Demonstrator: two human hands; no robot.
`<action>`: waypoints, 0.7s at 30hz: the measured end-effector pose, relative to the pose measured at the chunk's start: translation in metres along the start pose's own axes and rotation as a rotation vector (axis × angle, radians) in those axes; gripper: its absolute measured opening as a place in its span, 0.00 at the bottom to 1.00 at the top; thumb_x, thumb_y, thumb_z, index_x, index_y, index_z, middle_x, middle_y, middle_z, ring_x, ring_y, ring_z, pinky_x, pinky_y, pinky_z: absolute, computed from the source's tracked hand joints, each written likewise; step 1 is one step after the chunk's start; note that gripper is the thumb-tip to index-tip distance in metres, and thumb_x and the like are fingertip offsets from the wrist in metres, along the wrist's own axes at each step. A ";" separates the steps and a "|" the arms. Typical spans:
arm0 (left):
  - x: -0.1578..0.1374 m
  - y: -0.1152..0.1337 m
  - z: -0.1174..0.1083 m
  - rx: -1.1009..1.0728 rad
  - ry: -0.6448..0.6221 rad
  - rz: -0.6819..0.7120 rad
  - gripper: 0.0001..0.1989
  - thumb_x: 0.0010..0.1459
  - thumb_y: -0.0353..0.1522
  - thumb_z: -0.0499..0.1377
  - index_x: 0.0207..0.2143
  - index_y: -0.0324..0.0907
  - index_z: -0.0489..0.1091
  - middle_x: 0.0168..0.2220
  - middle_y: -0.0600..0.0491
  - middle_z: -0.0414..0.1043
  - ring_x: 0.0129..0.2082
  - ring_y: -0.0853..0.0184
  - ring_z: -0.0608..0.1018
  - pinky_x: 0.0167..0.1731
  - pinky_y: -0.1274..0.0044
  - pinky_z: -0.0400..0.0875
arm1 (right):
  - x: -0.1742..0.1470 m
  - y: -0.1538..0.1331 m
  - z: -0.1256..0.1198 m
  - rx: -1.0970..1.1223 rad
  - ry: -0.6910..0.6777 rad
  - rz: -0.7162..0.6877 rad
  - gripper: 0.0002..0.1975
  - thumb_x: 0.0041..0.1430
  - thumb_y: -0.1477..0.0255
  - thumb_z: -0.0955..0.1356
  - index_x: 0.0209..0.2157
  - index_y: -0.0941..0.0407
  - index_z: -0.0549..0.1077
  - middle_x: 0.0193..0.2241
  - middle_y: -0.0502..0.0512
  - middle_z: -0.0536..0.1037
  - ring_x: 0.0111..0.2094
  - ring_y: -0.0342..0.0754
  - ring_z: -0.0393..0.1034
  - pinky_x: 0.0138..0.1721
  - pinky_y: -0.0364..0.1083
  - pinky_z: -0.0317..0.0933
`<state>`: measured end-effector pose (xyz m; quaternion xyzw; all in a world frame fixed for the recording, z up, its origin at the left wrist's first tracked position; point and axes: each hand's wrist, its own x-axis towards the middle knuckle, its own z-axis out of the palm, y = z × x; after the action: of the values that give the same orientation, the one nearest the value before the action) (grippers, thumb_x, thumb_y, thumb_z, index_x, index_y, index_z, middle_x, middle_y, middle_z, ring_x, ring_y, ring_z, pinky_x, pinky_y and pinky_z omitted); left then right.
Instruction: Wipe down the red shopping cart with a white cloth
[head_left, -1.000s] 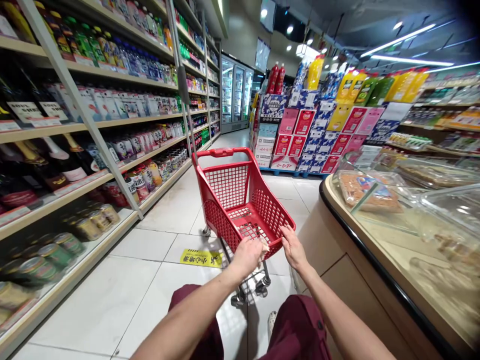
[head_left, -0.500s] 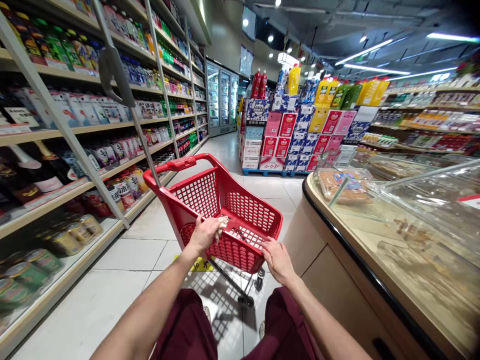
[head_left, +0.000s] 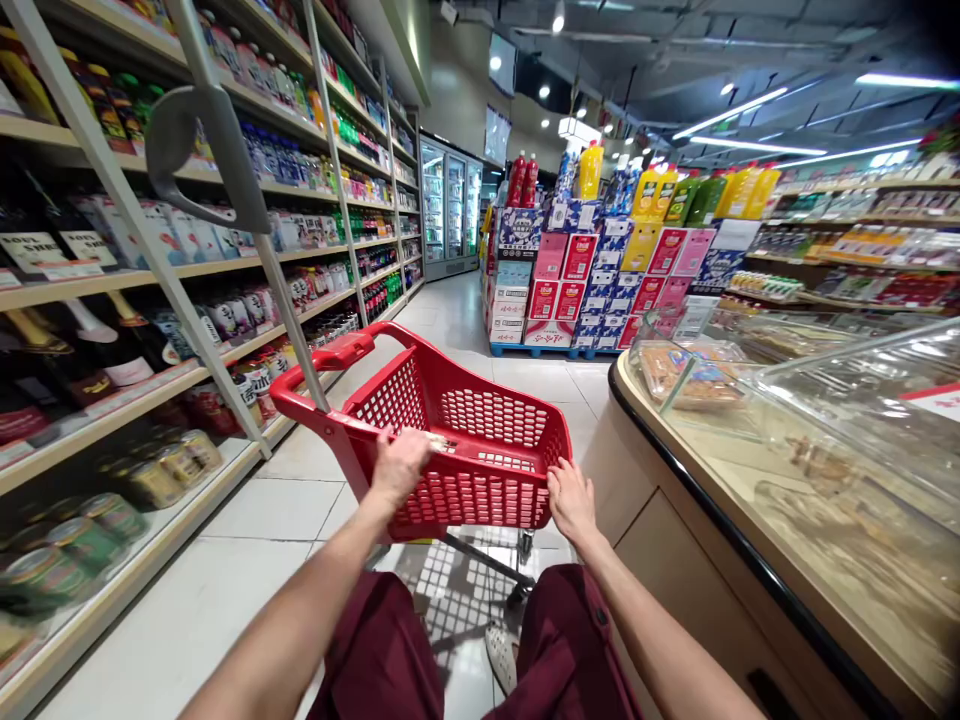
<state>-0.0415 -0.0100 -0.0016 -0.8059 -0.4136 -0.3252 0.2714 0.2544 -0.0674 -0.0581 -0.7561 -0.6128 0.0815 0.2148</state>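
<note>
Shelves (head_left: 135, 410): bottles, cans and cartons are being carried along the left side.
Pole (head_left: 291, 320): a grey grip (head_left: 232, 160) is being borne high up; how the foot is being held cannot be told.
Bar (head_left: 341, 352): the left end of the cart (head_left: 491, 467) is being topped by it; as judged, a steering hold is being offered here.
Left hand (head_left: 401, 468): the fingers are lying bent over the near rim, and a pale wad (head_left: 436, 440) is being pinched there.
Wad: softness and lightness are being suggested; only a light pinch is likely being needed.
Cart: it is standing between shelves and bench (head_left: 660, 560), just ahead of the trousers (head_left: 382, 640), and is being carried on wheels (head_left: 518, 597).
Handling: stiff, fairly light plastic is being suggested by the latticed walls; easy rolling and some slip along the smooth rim are being expected. A hold at two well-parted rim spots is being favoured.
Boxes (head_left: 577, 258): bottles are being borne on top, well beyond the cart.
Right hand (head_left: 574, 500): it is resting at the rim's right corner, fingers slightly parted; whether the rim is being squeezed cannot be told.
Bench: food packs (head_left: 690, 375) are being displayed behind glass.
</note>
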 end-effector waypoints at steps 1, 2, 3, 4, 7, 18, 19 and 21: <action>0.000 0.010 0.004 -0.016 0.002 0.028 0.10 0.57 0.30 0.48 0.36 0.45 0.68 0.37 0.55 0.75 0.41 0.68 0.73 0.53 0.66 0.44 | 0.002 0.000 0.000 0.006 0.001 0.026 0.24 0.63 0.66 0.48 0.51 0.57 0.64 0.58 0.56 0.56 0.61 0.49 0.39 0.57 0.58 0.40; -0.001 0.019 0.007 -0.032 0.000 0.053 0.10 0.57 0.30 0.49 0.37 0.46 0.68 0.38 0.56 0.75 0.41 0.69 0.73 0.53 0.67 0.44 | 0.004 0.001 -0.001 0.008 -0.009 0.039 0.24 0.63 0.66 0.49 0.53 0.57 0.62 0.58 0.55 0.56 0.61 0.49 0.39 0.57 0.58 0.40; -0.001 0.025 0.008 -0.046 -0.010 0.075 0.10 0.57 0.30 0.49 0.37 0.46 0.68 0.39 0.56 0.75 0.41 0.69 0.73 0.54 0.67 0.43 | 0.007 0.003 -0.002 0.006 -0.026 0.044 0.24 0.62 0.65 0.49 0.54 0.57 0.61 0.59 0.55 0.55 0.61 0.49 0.39 0.57 0.58 0.39; -0.002 0.027 0.006 -0.052 -0.026 0.088 0.10 0.57 0.30 0.48 0.38 0.46 0.68 0.39 0.56 0.75 0.42 0.69 0.73 0.55 0.67 0.42 | 0.010 0.006 -0.004 0.004 -0.042 0.045 0.24 0.62 0.65 0.49 0.54 0.56 0.60 0.59 0.55 0.55 0.61 0.50 0.40 0.57 0.59 0.39; -0.007 0.005 -0.015 -0.019 -0.072 0.059 0.13 0.58 0.29 0.47 0.41 0.48 0.67 0.42 0.55 0.74 0.44 0.67 0.73 0.56 0.64 0.39 | 0.021 0.020 -0.009 0.019 -0.048 0.033 0.23 0.62 0.64 0.50 0.54 0.56 0.62 0.59 0.55 0.55 0.61 0.53 0.41 0.56 0.63 0.39; -0.007 0.039 -0.026 -0.108 -0.178 -0.036 0.22 0.55 0.30 0.49 0.54 0.39 0.56 0.53 0.47 0.64 0.55 0.64 0.64 0.57 0.64 0.44 | -0.005 -0.112 -0.008 0.318 0.147 -0.618 0.24 0.58 0.69 0.58 0.57 0.54 0.56 0.59 0.57 0.55 0.60 0.48 0.46 0.56 0.54 0.46; -0.005 0.037 -0.029 -0.099 -0.211 -0.046 0.26 0.53 0.30 0.50 0.55 0.36 0.53 0.56 0.44 0.60 0.57 0.62 0.61 0.57 0.64 0.45 | -0.007 -0.132 -0.003 0.329 0.145 -0.681 0.26 0.57 0.69 0.60 0.57 0.55 0.55 0.59 0.58 0.55 0.59 0.49 0.46 0.56 0.53 0.47; -0.002 0.026 -0.037 -0.061 -0.262 -0.073 0.30 0.50 0.31 0.52 0.56 0.34 0.52 0.58 0.42 0.55 0.58 0.59 0.57 0.57 0.62 0.45 | -0.004 -0.161 0.010 0.306 0.148 -0.725 0.27 0.55 0.70 0.63 0.56 0.58 0.56 0.57 0.61 0.57 0.58 0.51 0.49 0.55 0.53 0.48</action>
<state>-0.0318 -0.0503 0.0163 -0.8337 -0.4647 -0.2392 0.1784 0.1058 -0.0438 0.0014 -0.4540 -0.8035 0.0360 0.3833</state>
